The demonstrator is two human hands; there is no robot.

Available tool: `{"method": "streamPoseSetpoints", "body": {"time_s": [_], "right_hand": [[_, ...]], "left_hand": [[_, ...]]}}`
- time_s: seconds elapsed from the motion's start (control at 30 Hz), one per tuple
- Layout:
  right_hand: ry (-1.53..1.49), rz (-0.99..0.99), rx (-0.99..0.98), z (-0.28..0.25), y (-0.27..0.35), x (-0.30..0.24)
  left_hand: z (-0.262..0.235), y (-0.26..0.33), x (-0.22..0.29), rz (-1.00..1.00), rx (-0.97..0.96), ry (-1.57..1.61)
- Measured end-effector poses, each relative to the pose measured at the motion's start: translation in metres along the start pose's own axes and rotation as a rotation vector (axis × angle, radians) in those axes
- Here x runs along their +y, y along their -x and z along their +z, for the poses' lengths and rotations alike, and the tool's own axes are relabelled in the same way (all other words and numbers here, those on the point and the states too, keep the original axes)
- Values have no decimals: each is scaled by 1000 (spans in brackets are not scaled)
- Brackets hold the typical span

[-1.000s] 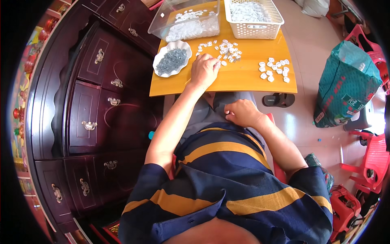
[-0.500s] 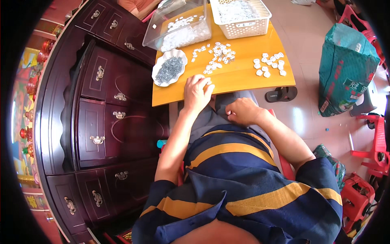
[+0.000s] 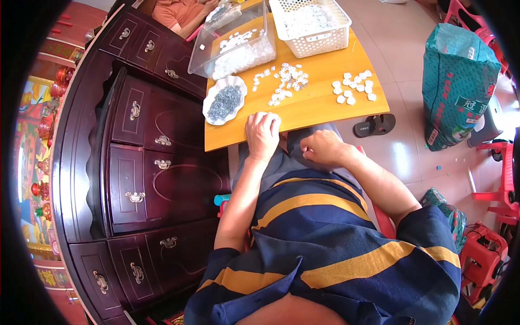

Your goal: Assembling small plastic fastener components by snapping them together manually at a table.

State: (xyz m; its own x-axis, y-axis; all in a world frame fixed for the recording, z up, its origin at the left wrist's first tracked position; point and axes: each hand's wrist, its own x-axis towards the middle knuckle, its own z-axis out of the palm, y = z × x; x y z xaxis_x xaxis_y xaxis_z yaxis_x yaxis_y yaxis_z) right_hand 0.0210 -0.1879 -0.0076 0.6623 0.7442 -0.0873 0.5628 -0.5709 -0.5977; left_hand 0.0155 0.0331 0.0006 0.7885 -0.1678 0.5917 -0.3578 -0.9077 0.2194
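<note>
My left hand (image 3: 262,135) is at the near edge of the yellow table (image 3: 319,105), fingers curled over and pressed together. What lies under its fingertips is hidden. Nearest to it is a white scalloped dish (image 3: 239,106) filled with small grey metal-looking pieces (image 3: 225,102). Beyond, several small white pieces (image 3: 292,77) with dark marks are scattered, and a second group of white pieces (image 3: 355,86) lies at the right. My right hand (image 3: 324,149) rests closed on my thigh below the table edge; whether it holds anything cannot be seen.
A clear plastic bin (image 3: 203,59) with white pieces and a white perforated basket (image 3: 319,45) stand at the back. Dark wooden drawers (image 3: 157,179) line the left. At right are a teal bag (image 3: 455,92), a sandal (image 3: 374,125) and red stools (image 3: 482,254). Another person's arm (image 3: 192,24) shows far left.
My left hand has drawn slightly back toward the table edge, its fingers curling in. A small white piece seen at its fingertips before is now out of sight. The view has shifted a little.
</note>
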Motion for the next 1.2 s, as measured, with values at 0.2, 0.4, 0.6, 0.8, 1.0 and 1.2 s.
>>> {"method": "streamPoseSetpoints", "body": {"time_s": [0.2,0.4,0.6,0.8,1.0,1.2], "right_hand": [[-307,-12,365,7,-7,2],[-999,131,456,6,-18,10],[-1250,55,532,5,-22,13],[-1395,125,687,-12,-14,8],[-1408,161,844,-18,-15,13],[-1493,134,1011,-23,-14,19]], "left_hand": [[-1,-1,8,-5,-48,179],[-10,-9,47,-349,-171,605],[5,-20,49,-347,-143,682],[20,-46,47,-575,-181,941],[53,-71,33,-256,-137,420],[66,-83,40,-202,-218,327]]}}
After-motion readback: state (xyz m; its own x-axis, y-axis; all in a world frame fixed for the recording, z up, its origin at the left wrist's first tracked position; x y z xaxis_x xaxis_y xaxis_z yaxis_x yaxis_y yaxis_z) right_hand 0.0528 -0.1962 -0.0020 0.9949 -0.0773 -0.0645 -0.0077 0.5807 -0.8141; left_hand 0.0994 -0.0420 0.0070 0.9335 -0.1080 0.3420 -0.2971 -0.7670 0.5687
